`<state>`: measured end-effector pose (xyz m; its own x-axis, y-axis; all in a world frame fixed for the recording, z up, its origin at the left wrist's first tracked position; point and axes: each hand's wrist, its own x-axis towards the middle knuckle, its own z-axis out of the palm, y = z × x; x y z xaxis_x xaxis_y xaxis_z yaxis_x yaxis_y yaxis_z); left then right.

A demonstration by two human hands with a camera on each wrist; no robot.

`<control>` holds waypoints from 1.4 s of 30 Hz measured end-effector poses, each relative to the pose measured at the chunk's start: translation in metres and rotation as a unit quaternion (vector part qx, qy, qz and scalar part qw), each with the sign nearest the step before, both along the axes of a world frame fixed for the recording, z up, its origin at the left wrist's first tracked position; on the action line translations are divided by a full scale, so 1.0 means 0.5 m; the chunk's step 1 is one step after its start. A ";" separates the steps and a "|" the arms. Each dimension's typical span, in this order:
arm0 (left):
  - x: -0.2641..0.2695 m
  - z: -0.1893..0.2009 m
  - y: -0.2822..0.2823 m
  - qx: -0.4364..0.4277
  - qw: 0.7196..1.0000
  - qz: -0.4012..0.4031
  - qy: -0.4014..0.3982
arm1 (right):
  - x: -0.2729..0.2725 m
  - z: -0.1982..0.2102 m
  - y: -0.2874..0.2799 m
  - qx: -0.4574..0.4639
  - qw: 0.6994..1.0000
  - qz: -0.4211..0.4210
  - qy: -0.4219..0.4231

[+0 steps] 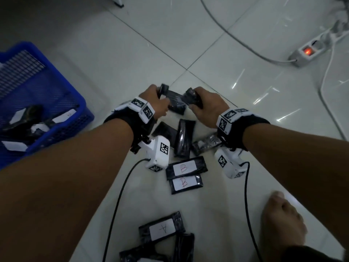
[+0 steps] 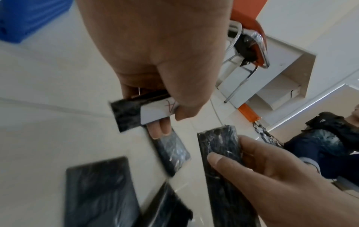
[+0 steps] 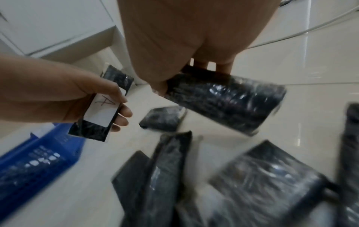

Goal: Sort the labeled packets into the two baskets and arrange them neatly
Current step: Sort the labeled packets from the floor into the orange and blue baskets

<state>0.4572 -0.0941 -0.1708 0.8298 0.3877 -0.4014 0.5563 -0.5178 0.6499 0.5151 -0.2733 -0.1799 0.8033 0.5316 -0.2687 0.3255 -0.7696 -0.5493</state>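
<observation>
— Black plastic wrap hides most of it: the packet in the right hand [image 1: 205, 104] shows no label in any view, so its letter cannot be told.

— And the left hand [image 1: 156, 103]?

— Its thumb and fingers pinch a packet marked A [image 2: 153, 110], lifted off the floor [image 1: 217, 53]; the right hand's fingers curl round the unlabelled packet [image 3: 223, 101], close beside it. The hands are near each other, just beyond the heap of loose packets [image 1: 184, 140].

— What about that heap?

— Several lie label-down, unreadable. Nearer the person than the heap, two B packets [image 1: 186, 168] lie touching, and nearer still another A packet [image 1: 162, 228], with more cut off by the frame edge.

— The containers?

— Left of the heap stands a blue basket [image 1: 83, 108], partly out of frame. It holds several dark packets with white labels; their letters are too dim to read. Only one basket is in view.
</observation>
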 end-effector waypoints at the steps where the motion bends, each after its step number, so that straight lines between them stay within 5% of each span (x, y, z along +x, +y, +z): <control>1: 0.006 0.022 0.016 0.023 1.000 -0.020 -0.002 | 0.002 0.017 0.015 0.026 1.000 -0.009 0.009; 8: -0.028 0.218 0.172 0.062 0.997 -0.022 -0.040 | -0.002 0.179 0.168 0.131 0.991 -0.007 0.040; 19: -0.379 0.431 0.421 -0.123 0.969 0.213 -0.004 | -0.217 0.391 0.500 0.157 0.969 0.190 0.006; 27: -0.660 0.390 0.533 -0.134 0.941 0.310 0.000 | -0.414 0.353 0.640 0.081 0.952 0.292 0.050; 30: -0.727 0.330 0.549 -0.016 0.958 0.285 0.012 | -0.450 0.307 0.669 0.035 0.934 0.354 0.031; 33: -0.772 0.262 0.573 0.122 0.965 0.230 0.026 | -0.468 0.255 0.693 0.050 0.934 0.348 0.071; 37: -0.793 0.185 0.560 0.193 0.950 0.231 0.078 | -0.476 0.200 0.698 0.087 0.937 0.300 0.156; 42: -0.755 0.135 0.511 0.145 0.958 0.247 -0.025 | -0.445 0.162 0.687 0.162 0.949 0.212 0.165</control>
